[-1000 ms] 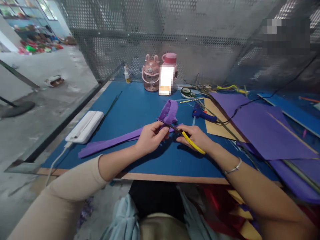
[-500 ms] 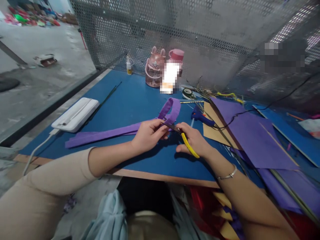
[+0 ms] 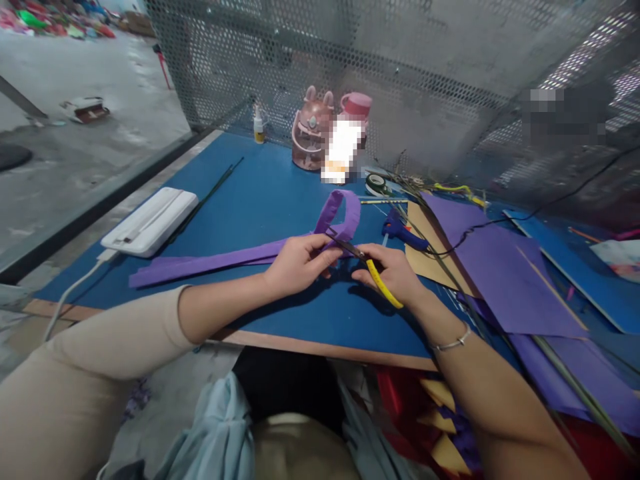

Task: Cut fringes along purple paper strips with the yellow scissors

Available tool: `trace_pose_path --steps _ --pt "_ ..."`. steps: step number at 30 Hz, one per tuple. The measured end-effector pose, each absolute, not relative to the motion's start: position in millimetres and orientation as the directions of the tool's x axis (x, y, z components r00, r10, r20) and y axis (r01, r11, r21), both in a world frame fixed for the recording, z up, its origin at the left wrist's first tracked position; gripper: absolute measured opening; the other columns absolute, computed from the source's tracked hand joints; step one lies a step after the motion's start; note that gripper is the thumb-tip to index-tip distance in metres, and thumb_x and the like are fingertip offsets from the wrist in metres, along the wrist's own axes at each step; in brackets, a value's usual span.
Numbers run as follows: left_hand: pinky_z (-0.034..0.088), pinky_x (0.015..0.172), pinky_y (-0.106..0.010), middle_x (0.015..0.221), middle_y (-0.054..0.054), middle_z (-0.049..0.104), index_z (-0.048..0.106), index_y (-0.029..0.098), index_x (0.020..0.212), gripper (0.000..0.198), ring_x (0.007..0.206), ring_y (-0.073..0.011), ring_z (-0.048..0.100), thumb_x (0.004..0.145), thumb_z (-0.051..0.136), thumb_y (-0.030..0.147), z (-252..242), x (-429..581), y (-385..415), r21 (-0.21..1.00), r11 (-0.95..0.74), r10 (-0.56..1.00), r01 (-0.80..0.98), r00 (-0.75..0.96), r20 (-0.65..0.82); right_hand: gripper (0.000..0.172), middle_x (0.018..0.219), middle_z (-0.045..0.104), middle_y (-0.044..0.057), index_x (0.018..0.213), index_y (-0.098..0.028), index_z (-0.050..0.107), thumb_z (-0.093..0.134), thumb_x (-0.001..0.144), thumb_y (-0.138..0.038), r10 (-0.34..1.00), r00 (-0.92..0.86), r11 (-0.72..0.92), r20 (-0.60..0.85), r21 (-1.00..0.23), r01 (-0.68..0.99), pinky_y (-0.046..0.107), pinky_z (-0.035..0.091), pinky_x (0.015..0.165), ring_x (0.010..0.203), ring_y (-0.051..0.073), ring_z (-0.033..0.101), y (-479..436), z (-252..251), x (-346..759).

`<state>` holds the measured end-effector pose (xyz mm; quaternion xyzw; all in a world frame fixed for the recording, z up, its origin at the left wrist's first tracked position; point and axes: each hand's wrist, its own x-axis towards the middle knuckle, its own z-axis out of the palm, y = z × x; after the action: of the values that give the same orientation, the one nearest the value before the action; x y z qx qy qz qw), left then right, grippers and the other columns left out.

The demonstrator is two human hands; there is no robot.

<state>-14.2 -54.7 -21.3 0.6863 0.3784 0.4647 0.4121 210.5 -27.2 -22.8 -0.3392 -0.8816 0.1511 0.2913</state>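
Where fingers (image 3: 376,253) wrap, scissors (image 3: 383,285) seem hidden.

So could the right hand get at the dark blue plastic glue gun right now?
Probably yes: the glue gun lies just beyond the right hand, with nothing visible between them, though that hand holds yellow-handled scissors, which may need putting down first.

The tabletop (image 3: 265,193) is open between dark stems (image 3: 220,184) and eared bottle (image 3: 309,133); a glue gun (image 3: 403,230) obstructs the right.
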Motion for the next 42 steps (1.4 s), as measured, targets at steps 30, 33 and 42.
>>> trace_pose_path --steps 30,33,42 --pt "0.042 0.050 -0.019 0.060 0.001 0.057 0.064 0.014 0.079 0.028 0.051 -0.0085 0.055 0.090 0.051 0.036 -23.8 -12.8 -55.5 0.890 -0.441 0.881 0.115 0.247 0.404 0.064 0.091 0.063 0.008 0.107 -0.017 0.058 0.055 0.075 -0.073 0.694 -0.631 0.708 0.348 -0.493 0.506 0.031 0.046 0.071 0.078 0.021 0.058 -31.0 -21.5 206.1" --pt "0.043 0.051 -0.019 0.060 0.001 0.057 0.063 0.014 0.077 0.028 0.052 -0.0088 0.056 0.090 0.052 0.036 -22.0 -12.9 -56.2 0.893 -0.429 0.889 0.135 0.236 0.392 0.054 0.087 0.064 0.007 0.104 -0.017 0.060 0.059 0.079 -0.065 0.691 -0.614 0.715 0.382 -0.485 0.503 0.030 0.047 0.068 0.073 0.019 0.058 -31.4 -22.2 205.2" --pt "0.042 0.052 -0.019 0.062 0.002 0.057 0.061 0.015 0.078 0.026 0.052 -0.0080 0.056 0.090 0.051 0.036 -16.2 -12.9 -55.6 0.916 -0.376 0.916 0.143 0.206 0.344 0.032 0.070 0.055 -0.001 0.098 -0.017 0.060 0.062 0.085 -0.047 0.748 -0.542 0.660 0.383 -0.522 0.541 0.024 0.038 0.054 0.056 0.011 0.045 -30.7 -21.9 206.6"
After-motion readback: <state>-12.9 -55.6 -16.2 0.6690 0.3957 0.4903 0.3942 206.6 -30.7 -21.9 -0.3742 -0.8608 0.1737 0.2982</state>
